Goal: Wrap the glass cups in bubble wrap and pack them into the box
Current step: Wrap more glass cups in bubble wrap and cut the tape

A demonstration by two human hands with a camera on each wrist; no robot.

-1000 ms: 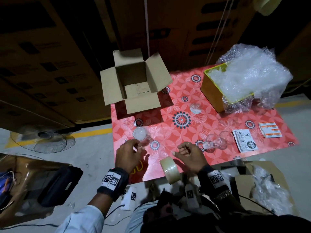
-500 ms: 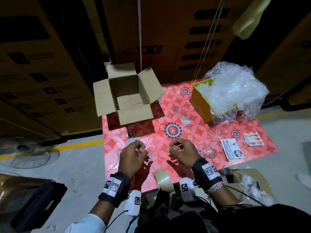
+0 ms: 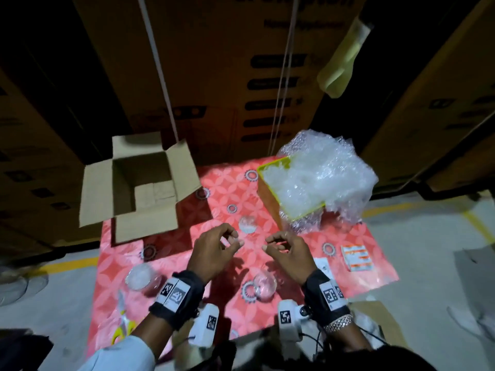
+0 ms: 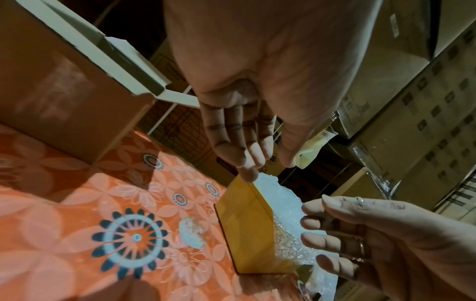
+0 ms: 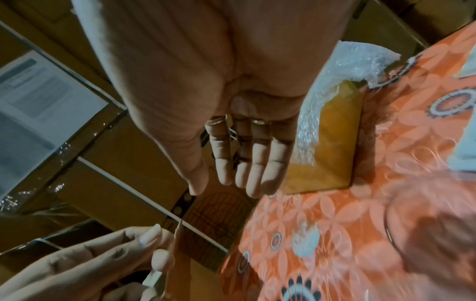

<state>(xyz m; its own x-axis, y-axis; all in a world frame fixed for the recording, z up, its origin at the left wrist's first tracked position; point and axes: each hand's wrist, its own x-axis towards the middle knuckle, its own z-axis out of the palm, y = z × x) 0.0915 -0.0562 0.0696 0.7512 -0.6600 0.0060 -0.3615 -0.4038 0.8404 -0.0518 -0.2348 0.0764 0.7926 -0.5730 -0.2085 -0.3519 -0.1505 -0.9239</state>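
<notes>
My left hand [image 3: 232, 241] and right hand [image 3: 270, 243] hover side by side over the middle of the red flowered table [image 3: 214, 199]. Both have loosely curled fingers and hold nothing. In the left wrist view my left hand [image 4: 268, 163] hangs empty. A clear glass cup [image 3: 263, 286] lies just behind the right hand. A cup covered in bubble wrap [image 3: 140, 277] sits left of my left wrist. A small wad of bubble wrap [image 3: 247, 224] lies just beyond the fingertips. The open cardboard box [image 3: 144, 188] stands at the far left corner. A yellow bin [image 3: 270, 199] at the far right overflows with bubble wrap [image 3: 321, 175].
Yellow-handled scissors [image 3: 123, 325] lie at the table's near left edge. A printed leaflet [image 3: 357, 257] rests at the right edge. Stacked cartons [image 3: 214, 76] rise close behind the table. A fan [image 3: 13, 285] stands on the floor at the left.
My left hand has let go of the bubble-wrapped cup. Both hands have moved forward from the table's front edge to its middle. The tape roll has dropped out of view.
</notes>
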